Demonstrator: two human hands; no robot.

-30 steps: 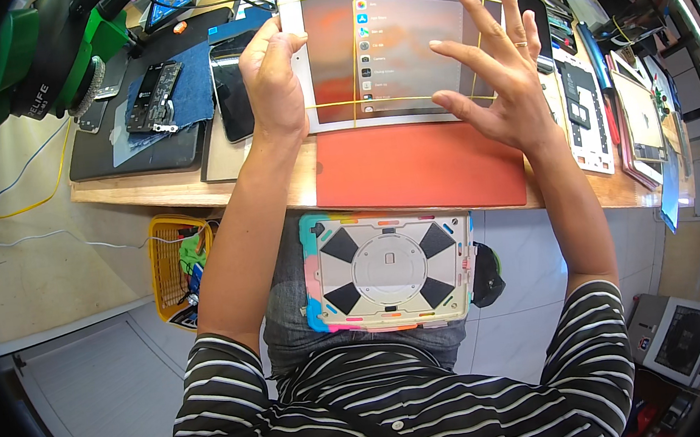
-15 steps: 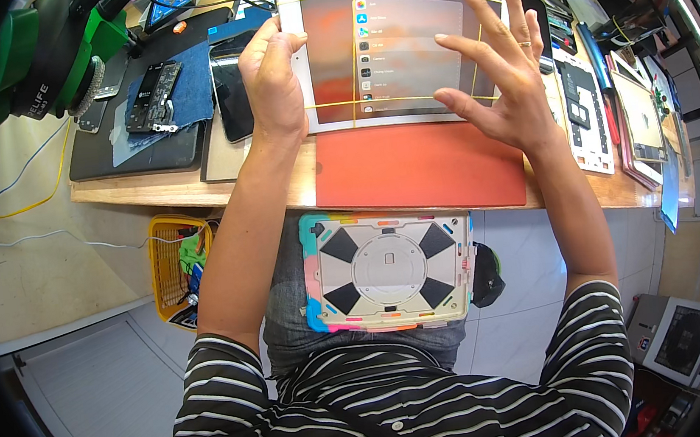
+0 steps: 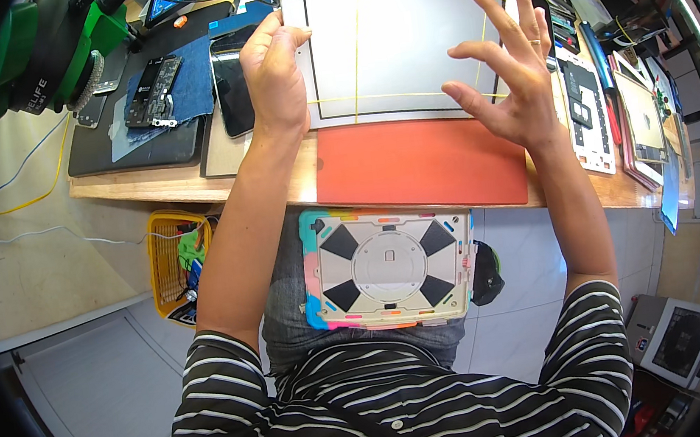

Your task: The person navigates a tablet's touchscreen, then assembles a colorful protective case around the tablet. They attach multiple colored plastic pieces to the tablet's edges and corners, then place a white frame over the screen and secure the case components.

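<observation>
Short-sleeved, black-and-white striped shirt (image 3: pixel 462 394) with pale button (image 3: pixel 397 424), grey denim trousers (image 3: pixel 285 311), slim ring (image 3: pixel 535 42) on right hand (image 3: pixel 524 91)

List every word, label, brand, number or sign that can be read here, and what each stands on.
Green-black device: white capital lettering on its black part, legible, but I don't copy out printed words.
Tablet: tiny text at the screen's upper left, too small to read.
Case: no lettering that I can see.
Red mat: none visible.
</observation>
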